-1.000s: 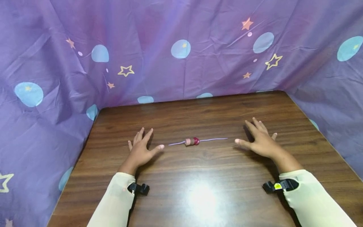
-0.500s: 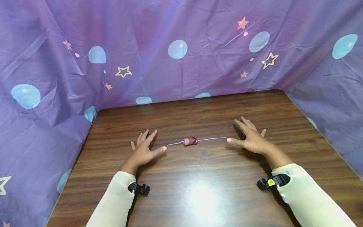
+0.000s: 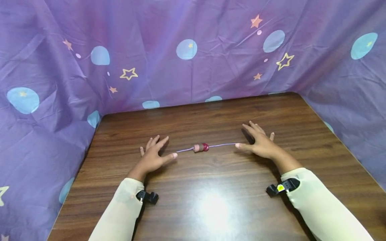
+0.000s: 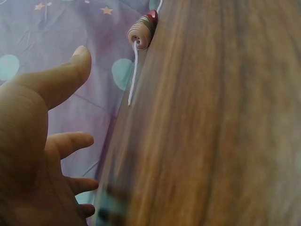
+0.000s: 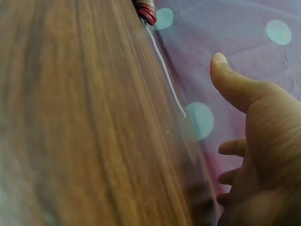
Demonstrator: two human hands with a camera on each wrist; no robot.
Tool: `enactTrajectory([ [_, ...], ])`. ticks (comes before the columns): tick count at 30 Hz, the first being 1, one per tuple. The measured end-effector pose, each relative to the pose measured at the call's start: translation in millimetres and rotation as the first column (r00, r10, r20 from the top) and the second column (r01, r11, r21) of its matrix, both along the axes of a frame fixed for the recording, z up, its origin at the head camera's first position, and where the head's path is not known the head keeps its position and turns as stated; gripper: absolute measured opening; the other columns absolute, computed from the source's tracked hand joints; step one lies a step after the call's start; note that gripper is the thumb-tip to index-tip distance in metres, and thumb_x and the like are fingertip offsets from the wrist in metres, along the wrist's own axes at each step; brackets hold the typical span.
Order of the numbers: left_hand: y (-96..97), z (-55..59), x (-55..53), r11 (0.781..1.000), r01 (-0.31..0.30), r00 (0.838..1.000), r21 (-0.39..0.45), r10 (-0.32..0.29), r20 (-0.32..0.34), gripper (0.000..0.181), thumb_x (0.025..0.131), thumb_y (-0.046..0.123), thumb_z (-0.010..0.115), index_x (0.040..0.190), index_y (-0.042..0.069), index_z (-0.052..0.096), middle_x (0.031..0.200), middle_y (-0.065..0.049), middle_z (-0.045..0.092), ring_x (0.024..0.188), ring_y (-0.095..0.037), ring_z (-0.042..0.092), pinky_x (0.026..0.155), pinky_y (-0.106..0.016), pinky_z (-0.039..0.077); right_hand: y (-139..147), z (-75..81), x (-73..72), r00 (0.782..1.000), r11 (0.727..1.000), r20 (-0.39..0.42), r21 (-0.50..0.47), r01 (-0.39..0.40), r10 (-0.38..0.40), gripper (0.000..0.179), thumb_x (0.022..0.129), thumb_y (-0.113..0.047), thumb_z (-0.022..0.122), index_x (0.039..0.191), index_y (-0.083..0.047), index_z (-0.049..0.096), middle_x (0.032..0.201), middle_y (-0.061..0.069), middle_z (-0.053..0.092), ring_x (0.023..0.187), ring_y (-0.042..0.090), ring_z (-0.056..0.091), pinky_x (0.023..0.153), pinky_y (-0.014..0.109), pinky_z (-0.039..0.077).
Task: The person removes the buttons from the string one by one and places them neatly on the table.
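A purple-white string [image 3: 221,145] lies across the wooden table, threaded through a short stack of buttons [image 3: 200,147]. They run from pink through brown to dark red; holes show in the pink end button [image 4: 137,38] in the left wrist view. My left hand [image 3: 151,160] is spread with its thumb tip right by the string's left end. At the other end, my right hand [image 3: 259,143] hovers with fingers spread, its thumb tip overlapping the string's tip in the head view. In the right wrist view a gap shows between that thumb and the string [image 5: 164,70]. Both hands hold nothing.
The brown wood-grain table [image 3: 181,201] reflects a bright glare near its front. A purple curtain [image 3: 156,43] with stars and blue spots hangs along the back and both sides. Black wrist cameras are strapped over both pale sleeves [image 3: 120,207].
My right hand has moved left, up to the string's right end. The left hand has shifted slightly right, nearer the left end. The string and buttons stay in place as the head view shifts slightly.
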State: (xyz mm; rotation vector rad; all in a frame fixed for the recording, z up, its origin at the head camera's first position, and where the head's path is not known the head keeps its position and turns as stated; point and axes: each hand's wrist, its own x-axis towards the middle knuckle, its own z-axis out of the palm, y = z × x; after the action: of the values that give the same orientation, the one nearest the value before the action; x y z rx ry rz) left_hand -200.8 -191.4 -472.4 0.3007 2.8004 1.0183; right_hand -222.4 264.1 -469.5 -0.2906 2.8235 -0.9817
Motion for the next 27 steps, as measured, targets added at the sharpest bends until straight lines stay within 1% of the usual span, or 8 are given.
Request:
enactTrajectory([
  [4,4.5,8.0,-1.2,1.0,0.017,1.0,-0.006,-0.017,0.012,0.085,0.097,0.055,0.077,0.166,0.016,0.046,0.181,-0.024,0.022,0.169,-0.052,0.002,0.123,-0.087,-0.012,-4.0,2.4,-2.7,0.999,1.0,0.023,0.007,-0.024,0.024,0.108,0.091,-0.062,0.081,0.173,-0.016,0.029,0.185,0.02,0.005,0.17,0.051,-0.004,0.111,0.093,-0.022],
  [6,5.0,6.0,-2.8,1.0,0.024,1.0,0.018,-0.024,-0.009,0.08,0.096,0.054,0.077,0.162,0.014,0.053,0.178,-0.024,0.028,0.169,-0.054,0.005,0.123,-0.088,-0.01,-6.5,2.5,-3.8,0.999,1.0,0.023,0.004,-0.031,0.031,0.109,0.088,-0.061,0.084,0.172,-0.016,0.031,0.184,0.021,0.007,0.169,0.052,-0.002,0.109,0.094,-0.021],
  [9,4.4,-2.1,-7.6,0.997,0.051,0.997,0.049,-0.049,-0.052,0.081,0.093,0.064,0.077,0.154,0.014,0.062,0.175,-0.025,0.036,0.167,-0.057,0.012,0.12,-0.091,-0.006,-11.6,1.1,-6.2,0.999,0.999,0.011,-0.016,-0.03,0.03,0.113,0.082,-0.062,0.089,0.17,-0.016,0.035,0.183,0.022,0.011,0.169,0.052,0.001,0.108,0.095,-0.02],
  [11,5.6,-4.1,-9.0,0.996,0.069,0.996,0.064,-0.065,-0.063,0.081,0.091,0.069,0.077,0.151,0.016,0.065,0.174,-0.024,0.037,0.166,-0.057,0.013,0.12,-0.092,-0.006,-17.3,2.0,-7.5,0.999,0.999,0.005,-0.029,-0.031,0.031,0.113,0.08,-0.06,0.091,0.169,-0.015,0.038,0.183,0.022,0.014,0.169,0.052,0.003,0.108,0.095,-0.021],
  [14,8.0,-8.6,-13.5,0.994,0.088,0.994,0.066,-0.083,-0.074,0.078,0.091,0.073,0.074,0.149,0.022,0.068,0.175,-0.023,0.037,0.166,-0.058,0.014,0.118,-0.093,-0.006,-28.6,1.2,-12.0,0.999,0.998,0.007,-0.039,-0.044,0.045,0.109,0.08,-0.057,0.092,0.168,-0.018,0.041,0.183,0.02,0.016,0.17,0.05,0.003,0.11,0.094,-0.022],
  [18,16.2,-3.7,-15.5,0.993,0.09,0.995,0.078,-0.087,-0.04,0.067,0.095,0.063,0.076,0.148,0.023,0.069,0.178,-0.021,0.031,0.167,-0.056,0.007,0.118,-0.091,-0.014,-43.4,0.0,-17.7,0.997,0.996,0.019,-0.032,-0.078,0.078,0.102,0.084,-0.054,0.091,0.167,-0.021,0.044,0.184,0.018,0.016,0.171,0.048,0.001,0.111,0.091,-0.024],
  [21,25.5,5.9,-14.1,0.992,0.086,0.996,0.088,-0.088,0.012,0.061,0.096,0.052,0.078,0.148,0.023,0.069,0.182,-0.017,0.025,0.17,-0.052,-0.001,0.12,-0.085,-0.021,-50.7,1.0,-18.6,0.996,0.996,0.019,-0.037,-0.087,0.088,0.096,0.084,-0.05,0.092,0.165,-0.022,0.049,0.183,0.018,0.017,0.171,0.049,0.001,0.111,0.091,-0.025],
  [27,35.4,3.6,-16.4,0.996,0.062,0.997,0.059,-0.065,0.039,0.056,0.096,0.046,0.082,0.147,0.025,0.071,0.184,-0.011,0.021,0.171,-0.047,-0.006,0.12,-0.083,-0.025,-62.9,0.4,-15.9,0.993,0.992,0.008,-0.046,-0.121,0.122,0.086,0.082,-0.047,0.094,0.157,-0.022,0.06,0.181,0.02,0.023,0.17,0.051,0.001,0.109,0.09,-0.028],
])
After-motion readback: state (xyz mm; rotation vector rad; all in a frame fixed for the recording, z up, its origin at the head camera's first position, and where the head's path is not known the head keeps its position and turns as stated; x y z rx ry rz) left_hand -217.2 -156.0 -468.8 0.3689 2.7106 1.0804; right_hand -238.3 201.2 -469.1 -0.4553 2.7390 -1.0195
